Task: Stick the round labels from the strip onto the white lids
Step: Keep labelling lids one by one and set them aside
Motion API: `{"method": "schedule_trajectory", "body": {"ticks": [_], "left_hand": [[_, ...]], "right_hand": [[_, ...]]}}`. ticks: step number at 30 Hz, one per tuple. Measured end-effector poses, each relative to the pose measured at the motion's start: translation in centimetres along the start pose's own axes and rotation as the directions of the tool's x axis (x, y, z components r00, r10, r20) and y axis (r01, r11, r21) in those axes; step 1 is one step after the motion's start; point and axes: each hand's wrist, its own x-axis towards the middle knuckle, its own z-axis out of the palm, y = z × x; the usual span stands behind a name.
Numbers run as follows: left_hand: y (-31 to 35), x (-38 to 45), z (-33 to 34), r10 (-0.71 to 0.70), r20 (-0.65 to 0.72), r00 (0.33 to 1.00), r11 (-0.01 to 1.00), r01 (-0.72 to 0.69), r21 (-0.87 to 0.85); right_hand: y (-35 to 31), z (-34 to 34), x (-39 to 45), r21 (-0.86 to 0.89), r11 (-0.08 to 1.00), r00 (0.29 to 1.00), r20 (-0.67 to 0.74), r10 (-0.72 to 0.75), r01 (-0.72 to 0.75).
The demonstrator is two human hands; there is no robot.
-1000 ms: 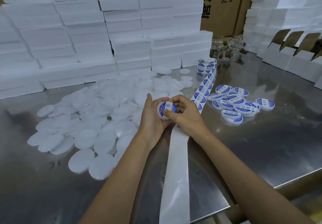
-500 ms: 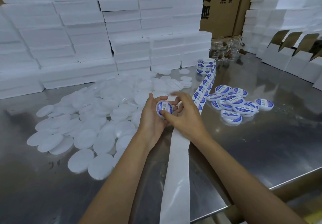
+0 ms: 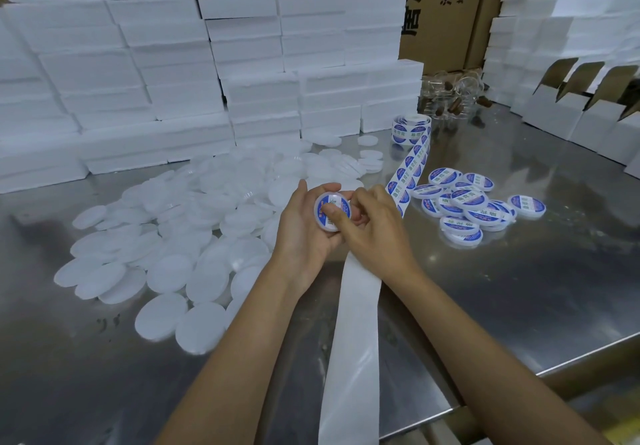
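Note:
My left hand (image 3: pixel 304 226) holds a white lid (image 3: pixel 331 210) with a blue and white round label on its face. My right hand (image 3: pixel 374 233) is at the lid, its thumb pressing down on the label and its fingers curled behind the lid's right edge. The label strip (image 3: pixel 410 164) runs from a roll (image 3: pixel 410 129) at the back down under my right hand, and its bare white backing (image 3: pixel 353 351) trails off the table's front edge. A heap of plain white lids (image 3: pixel 194 237) lies to the left. Several labelled lids (image 3: pixel 464 205) lie piled to the right.
Stacks of white foam blocks (image 3: pixel 214 74) stand along the back and left of the steel table (image 3: pixel 519 289). Brown cartons (image 3: pixel 433 12) stand behind them. Clear jars (image 3: pixel 450 98) lie at the back right beside open white boxes (image 3: pixel 588 112).
My right thumb has slid across the label on the held lid, from its lower right edge toward the middle. The left hand keeps the lid in the same place.

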Motion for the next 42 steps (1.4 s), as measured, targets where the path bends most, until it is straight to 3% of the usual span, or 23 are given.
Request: {"method": "schedule_trajectory", "body": {"ticks": [8,14,18,26,32,36,42], "left_hand": [[-0.1,-0.5,0.7,-0.021,-0.002,1.0,1.0,0.021,0.0],[-0.2,-0.5,1.3,-0.009,0.009,1.0,1.0,0.009,0.026],[-0.3,-0.6,1.7,-0.035,0.031,0.999,0.998,0.037,-0.044],[-0.2,-0.9,1.9,-0.049,0.021,0.999,0.996,0.05,-0.072],[0.0,-0.6,1.4,-0.002,0.02,1.0,0.991,0.005,-0.13],[0.1,-0.6,0.8,0.009,0.015,1.0,0.995,-0.008,-0.1],[0.4,-0.7,0.6,0.008,0.057,0.998,0.993,-0.002,-0.117]], "right_hand": [[0.3,-0.1,0.2,-0.002,1.0,1.0,0.014,0.015,-0.015],[-0.8,-0.2,-0.3,-0.136,0.99,0.997,-0.08,0.021,-0.032],[-0.8,-0.3,-0.2,-0.076,0.997,0.992,-0.129,0.01,-0.02],[-0.1,-0.4,0.1,0.078,0.996,0.998,-0.046,0.047,-0.043],[-0.8,-0.2,-0.6,-0.04,0.999,0.999,-0.034,-0.01,0.009],[-0.5,-0.2,-0.4,0.094,0.993,0.997,0.028,-0.071,0.068],[0.1,0.0,-0.3,0.116,0.99,0.996,0.032,-0.078,0.074]]}}
